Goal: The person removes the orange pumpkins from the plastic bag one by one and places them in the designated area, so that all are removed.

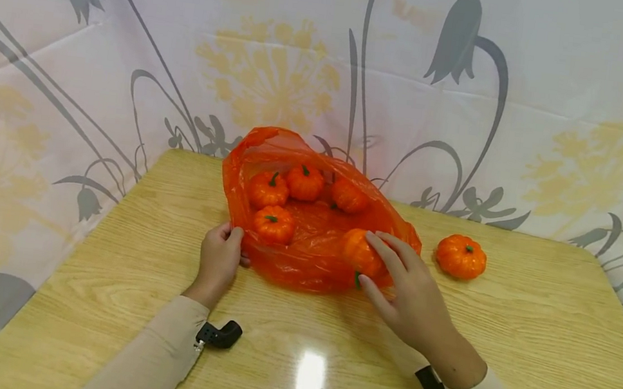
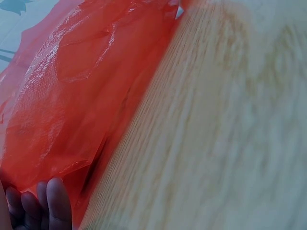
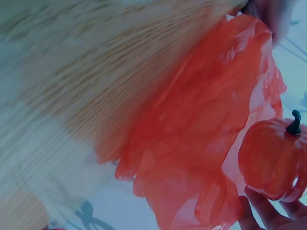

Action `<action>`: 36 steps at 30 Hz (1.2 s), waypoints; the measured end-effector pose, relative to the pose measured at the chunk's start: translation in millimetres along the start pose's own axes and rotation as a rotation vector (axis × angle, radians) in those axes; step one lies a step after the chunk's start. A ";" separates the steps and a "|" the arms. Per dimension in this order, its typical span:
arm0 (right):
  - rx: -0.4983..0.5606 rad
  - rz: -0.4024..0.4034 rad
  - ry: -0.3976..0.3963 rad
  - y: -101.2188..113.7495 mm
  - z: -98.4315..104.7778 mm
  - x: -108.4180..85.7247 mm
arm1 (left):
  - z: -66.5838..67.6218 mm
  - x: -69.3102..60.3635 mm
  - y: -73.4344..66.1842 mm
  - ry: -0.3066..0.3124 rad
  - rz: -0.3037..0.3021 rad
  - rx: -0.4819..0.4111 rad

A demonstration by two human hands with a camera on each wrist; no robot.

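An orange plastic bag (image 1: 308, 272) lies on the table with its mouth spread wide. Several small orange toy pumpkins with green stems sit inside, among them one pumpkin (image 1: 275, 224) at the near left. My left hand (image 1: 219, 261) pinches the bag's left edge; its fingertips (image 2: 58, 203) show against the plastic in the left wrist view. At the bag's near right rim, my right hand (image 1: 412, 298) holds another pumpkin (image 3: 273, 158) between thumb and fingers, its stem pointing down toward me. Part of that pumpkin is hidden by the fingers.
One more pumpkin (image 1: 461, 257) rests on the wooden table (image 1: 534, 326), right of the bag. Behind the table hangs a pale cloth (image 1: 321, 20) with grey and yellow flower print. Light glares off the tabletop near the front.
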State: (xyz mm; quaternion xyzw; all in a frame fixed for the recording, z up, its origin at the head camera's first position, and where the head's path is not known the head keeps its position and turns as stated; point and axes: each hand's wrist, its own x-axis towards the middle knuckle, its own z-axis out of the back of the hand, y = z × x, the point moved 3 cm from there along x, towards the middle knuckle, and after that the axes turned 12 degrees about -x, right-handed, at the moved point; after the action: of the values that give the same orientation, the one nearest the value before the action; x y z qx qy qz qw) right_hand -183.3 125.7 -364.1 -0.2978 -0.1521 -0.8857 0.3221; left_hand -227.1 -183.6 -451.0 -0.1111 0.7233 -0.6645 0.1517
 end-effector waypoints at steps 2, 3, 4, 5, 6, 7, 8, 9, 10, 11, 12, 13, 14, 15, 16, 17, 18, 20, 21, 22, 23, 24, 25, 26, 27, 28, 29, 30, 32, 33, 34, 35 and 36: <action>0.000 -0.002 -0.005 -2.0 1.2 -1.7 | 0.3 -0.2 0.2 -0.002 0.002 0.003; 0.000 -0.004 -0.009 -2.9 1.9 -2.8 | 0.4 -0.2 0.4 -0.003 0.004 0.005; 0.000 -0.006 -0.015 -3.8 2.6 -3.9 | 0.5 -0.2 0.6 -0.003 0.004 0.006; -0.002 -0.008 -0.022 -4.4 3.6 -5.1 | 0.4 -0.1 0.8 -0.003 0.004 0.006; -0.002 -0.011 -0.027 -4.9 4.6 -6.3 | 0.2 0.0 0.9 -0.002 0.003 0.006; 0.001 -0.010 -0.040 -5.3 5.7 -7.4 | -0.1 0.1 1.1 0.001 0.003 0.007; 0.004 -0.009 -0.049 -5.5 7.0 -8.5 | -0.4 0.2 1.1 0.002 0.001 0.007; 0.007 -0.007 -0.060 -5.5 8.2 -9.4 | -0.7 0.4 1.2 0.003 0.000 0.007; 0.010 -0.002 -0.073 -5.3 9.4 -10.0 | -1.0 0.5 1.1 0.003 -0.002 0.007; 0.015 0.003 -0.084 -5.2 10.4 -10.5 | -1.3 0.6 1.0 0.003 -0.002 0.008; 0.020 0.008 -0.095 -5.1 11.3 -11.2 | -1.5 0.5 0.9 0.003 -0.003 0.009; 0.023 0.013 -0.110 -4.8 12.4 -11.9 | -1.8 0.7 0.9 0.003 -0.004 0.009; 0.023 0.014 -0.116 -4.5 13.7 -12.7 | -2.0 0.8 0.8 0.002 -0.004 0.009; 0.023 0.015 -0.127 -4.4 14.9 -13.6 | -2.2 0.8 0.6 0.002 -0.004 0.011; 0.025 0.015 -0.137 -4.5 16.5 -14.6 | -2.4 0.9 0.4 0.003 -0.002 0.011; 0.025 0.015 -0.147 -4.7 18.2 -15.4 | -2.8 1.0 0.0 0.004 -0.002 0.011; 0.025 0.015 -0.159 -4.8 20.1 -16.1 | -3.1 1.1 -0.4 0.006 -0.001 0.011; 0.023 0.019 -0.185 -5.8 23.7 -16.8 | -3.7 1.4 -1.6 0.013 -0.001 0.010; 0.024 0.021 -0.197 -6.8 25.0 -17.0 | -3.8 1.5 -2.1 0.015 0.000 0.009; 0.025 0.023 -0.206 -7.6 26.2 -16.9 | -3.9 1.6 -2.6 0.016 -0.001 0.008; 0.026 0.025 -0.216 -8.4 27.1 -16.9 | -3.7 1.8 -3.0 0.017 -0.003 0.007; 0.026 0.027 -0.223 -9.3 27.9 -16.8 | -3.6 1.9 -3.3 0.017 -0.004 0.005; 0.027 0.026 -0.227 -10.4 28.5 -16.9 | -3.4 2.0 -3.5 0.017 -0.007 0.002; 0.027 0.025 -0.229 -11.2 29.1 -17.0 | -3.0 2.0 -3.5 0.015 -0.008 0.001; 0.028 0.022 -0.233 -12.3 29.6 -17.1 | -2.6 2.1 -3.3 0.014 -0.009 0.001; 0.026 0.019 -0.240 -13.4 30.2 -17.2 | -2.3 2.1 -3.0 0.014 -0.009 0.001; 0.024 0.015 -0.244 -14.7 30.7 -17.6 | -1.9 2.1 -2.5 0.012 -0.008 0.000; 0.020 0.010 -0.249 -16.1 31.3 -17.9 | -1.6 1.9 -2.0 0.009 -0.006 0.000; 0.012 -0.001 -0.261 -19.1 32.4 -18.5 | -0.9 1.2 -0.9 0.004 -0.001 0.006; 0.008 -0.007 -0.264 -20.8 32.8 -18.8 | -0.8 1.0 -0.4 0.002 0.002 0.005; 0.005 -0.012 -0.266 -22.6 33.2 -19.1 | -0.8 0.7 -0.2 0.000 0.002 0.005; 0.005 -0.018 -0.265 -24.5 33.5 -19.4 | -0.9 0.5 -0.2 -0.001 0.001 0.006; 0.006 -0.024 -0.266 -26.4 33.8 -19.6 | -1.2 0.5 -0.3 0.000 -0.001 0.007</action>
State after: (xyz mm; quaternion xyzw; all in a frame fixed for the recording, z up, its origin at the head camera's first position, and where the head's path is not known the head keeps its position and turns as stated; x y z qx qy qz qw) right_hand -174.1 170.5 -352.1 -0.4097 -0.1995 -0.8419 0.2892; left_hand -228.0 -182.6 -450.6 -0.1109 0.7210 -0.6670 0.1517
